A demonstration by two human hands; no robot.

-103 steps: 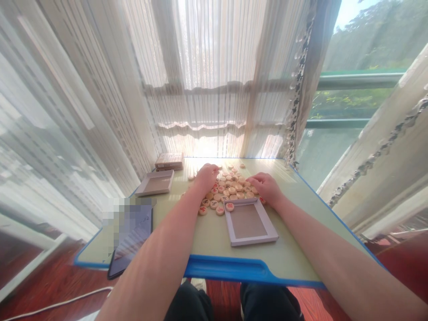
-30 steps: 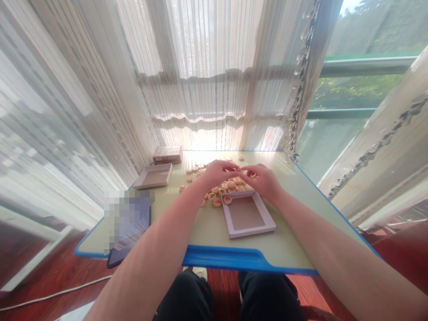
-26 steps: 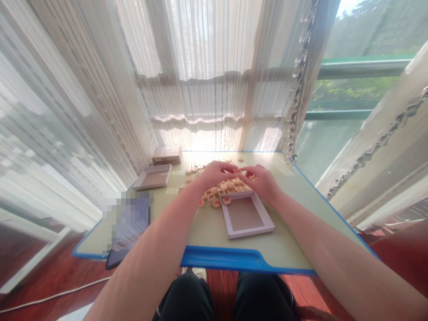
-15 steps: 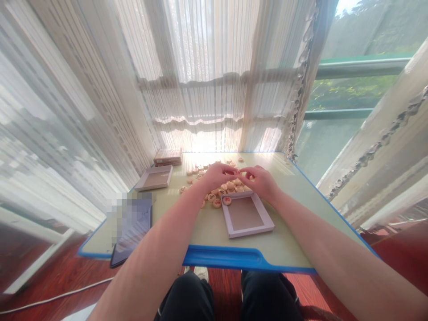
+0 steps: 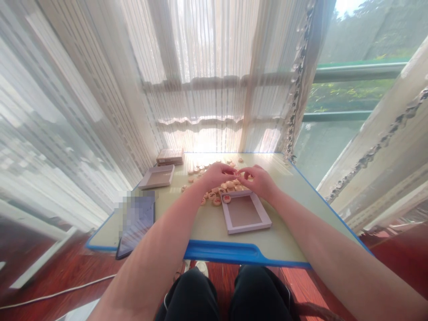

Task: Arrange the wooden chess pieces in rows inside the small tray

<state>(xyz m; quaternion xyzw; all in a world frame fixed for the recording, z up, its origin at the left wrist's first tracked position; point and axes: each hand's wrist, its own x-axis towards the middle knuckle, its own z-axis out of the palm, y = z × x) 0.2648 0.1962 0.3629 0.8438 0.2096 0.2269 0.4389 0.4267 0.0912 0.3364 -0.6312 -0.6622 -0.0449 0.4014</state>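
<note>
Round wooden pieces with red or black characters (image 5: pixel 229 184) lie in a loose pile at the middle of the table. My left hand (image 5: pixel 219 174) and my right hand (image 5: pixel 257 179) meet over the pile, fingertips close together. Between them is a piece with a red character (image 5: pixel 236 174), pinched from both sides. Just in front of the pile lies a shallow white box tray (image 5: pixel 265 220) with a brown inside. One piece with a red character (image 5: pixel 226 199) rests at its back left corner.
At the table's left are a second shallow tray (image 5: pixel 157 177), a flat box (image 5: pixel 170 156) behind it, and a tablet (image 5: pixel 142 220) at the near left edge. The table (image 5: pixel 294 200) has a blue rim. Sheer curtains (image 5: pixel 207 67) hang behind it.
The view has shifted slightly, so the table's front edge appears a little higher. Both hands stay together over the pile, with the piece still between the fingertips.
</note>
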